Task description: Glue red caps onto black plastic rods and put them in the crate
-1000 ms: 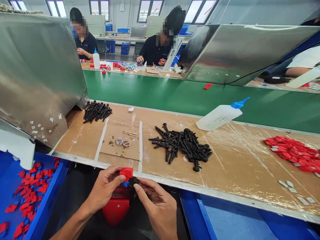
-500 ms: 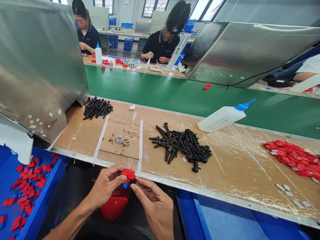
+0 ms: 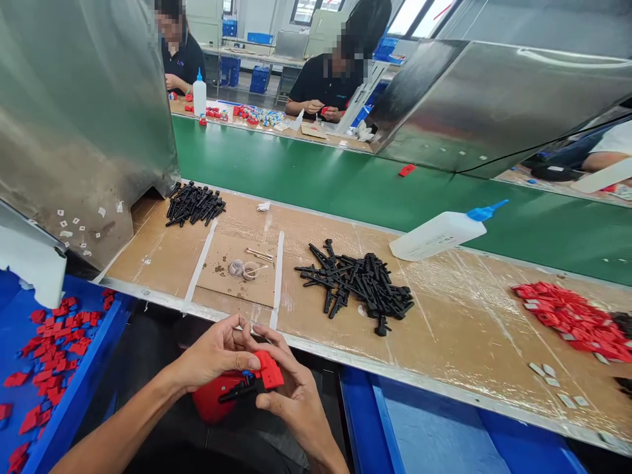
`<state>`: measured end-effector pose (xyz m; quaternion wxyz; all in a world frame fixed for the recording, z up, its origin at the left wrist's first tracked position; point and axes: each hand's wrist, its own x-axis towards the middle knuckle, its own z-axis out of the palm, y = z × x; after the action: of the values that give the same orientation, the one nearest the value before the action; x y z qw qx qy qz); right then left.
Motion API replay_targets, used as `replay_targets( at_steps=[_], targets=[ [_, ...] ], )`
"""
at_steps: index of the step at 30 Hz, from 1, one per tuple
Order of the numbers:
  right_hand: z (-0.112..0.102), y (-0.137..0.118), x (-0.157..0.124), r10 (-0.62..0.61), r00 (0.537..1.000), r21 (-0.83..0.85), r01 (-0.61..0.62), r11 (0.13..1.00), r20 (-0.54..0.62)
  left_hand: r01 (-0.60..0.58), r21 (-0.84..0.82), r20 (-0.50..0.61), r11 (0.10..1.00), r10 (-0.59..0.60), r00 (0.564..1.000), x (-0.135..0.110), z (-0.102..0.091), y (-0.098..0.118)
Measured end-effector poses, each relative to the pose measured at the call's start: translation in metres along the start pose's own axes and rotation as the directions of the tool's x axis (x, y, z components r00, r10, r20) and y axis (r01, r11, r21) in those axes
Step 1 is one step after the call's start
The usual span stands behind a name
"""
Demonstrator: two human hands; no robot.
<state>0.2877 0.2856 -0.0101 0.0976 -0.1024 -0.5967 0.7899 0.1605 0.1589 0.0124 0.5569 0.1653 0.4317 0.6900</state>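
Observation:
Just in front of the table edge, both my hands hold one small red plastic part (image 3: 270, 370). A black stick-like piece (image 3: 241, 391) juts from it to the left, with a bit of blue where they meet. My left hand (image 3: 220, 355) pinches the red part's left end, thumb on top. My right hand (image 3: 299, 390) is curled round its right side, fingers behind and thumb below. Nearest on the table are a heap of black stick-like pieces (image 3: 365, 280) and a cardboard pad (image 3: 212, 286) bearing a small round dish (image 3: 251, 270) and cotton swabs (image 3: 260, 255).
A white bottle with a blue nozzle (image 3: 437, 236) leans by the green belt (image 3: 296, 178). Red parts (image 3: 567, 316) lie at right, more black pieces (image 3: 195, 203) at back left. A blue bin (image 3: 106, 355) holds red-and-blue parts. Two co-workers sit across the belt.
The red part has turned over and moved slightly down and right in my hands. Its black piece now points left in plain sight. My right fingers have closed round behind it.

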Motion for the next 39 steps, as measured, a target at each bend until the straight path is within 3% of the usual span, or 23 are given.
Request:
replay_targets(
  at_steps=[3, 5, 7, 13, 19, 22, 24, 27, 29, 32, 35, 37, 39],
  targets=[
    [-0.002, -0.003, -0.003, -0.062, 0.993, -0.068, 0.055, 0.996, -0.105, -0.084, 0.362, 0.013, 0.929, 0.085, 0.996, -0.012, 0.01, 0.001],
    [-0.005, -0.003, -0.005, -0.087, 0.984, -0.093, 0.073, 0.993, -0.154, -0.097, 0.614, 0.032, 0.783, 0.098, 0.995, -0.021, 0.012, 0.0],
    [-0.007, -0.002, -0.006, -0.108, 0.978, -0.1, 0.091, 0.991, -0.18, -0.084, 0.741, 0.037, 0.666, 0.085, 0.996, -0.026, 0.013, -0.002],
    [-0.006, 0.005, -0.011, -0.062, 0.974, 0.026, 0.07, 0.997, -0.217, -0.028, 0.776, 0.03, 0.63, 0.007, 1.0, -0.027, 0.019, -0.004],
    [-0.007, 0.014, -0.016, -0.052, 0.966, 0.093, 0.078, 0.993, -0.253, -0.032, 0.814, 0.036, 0.58, 0.004, 0.999, -0.029, 0.016, -0.008],
    [-0.008, 0.016, -0.017, -0.049, 0.967, 0.107, 0.077, 0.991, -0.249, -0.053, 0.866, 0.063, 0.497, -0.004, 0.998, -0.03, 0.014, -0.008],
    [-0.007, 0.016, -0.017, -0.06, 0.964, 0.091, 0.087, 0.992, -0.258, -0.041, 0.92, 0.051, 0.391, -0.016, 0.999, -0.029, 0.016, -0.008],
    [-0.004, 0.019, -0.015, -0.136, 0.95, 0.06, 0.158, 0.986, -0.28, -0.027, 0.973, 0.032, 0.228, -0.019, 0.999, -0.026, 0.018, -0.011],
    [-0.001, 0.024, -0.014, -0.175, 0.938, 0.056, 0.2, 0.978, -0.3, -0.051, 0.981, 0.052, 0.188, -0.001, 0.999, -0.024, 0.018, -0.016],
    [-0.001, 0.038, -0.014, -0.148, 0.923, 0.067, 0.183, 0.981, -0.355, -0.083, 0.975, 0.074, 0.207, 0.049, 0.996, -0.021, 0.014, -0.025],
    [-0.003, 0.049, -0.015, -0.071, 0.908, 0.084, 0.116, 0.99, -0.413, -0.079, 0.953, 0.047, 0.292, 0.116, 0.992, -0.019, 0.01, -0.034],
    [-0.004, 0.049, -0.015, -0.033, 0.92, 0.11, 0.083, 0.991, -0.392, -0.062, 0.892, -0.009, 0.449, 0.154, 0.988, -0.017, 0.01, -0.038],
    [-0.003, 0.044, -0.012, -0.012, 0.94, 0.139, 0.063, 0.988, -0.341, -0.044, 0.668, -0.072, 0.743, 0.124, 0.99, -0.014, 0.011, -0.042]
  ],
)
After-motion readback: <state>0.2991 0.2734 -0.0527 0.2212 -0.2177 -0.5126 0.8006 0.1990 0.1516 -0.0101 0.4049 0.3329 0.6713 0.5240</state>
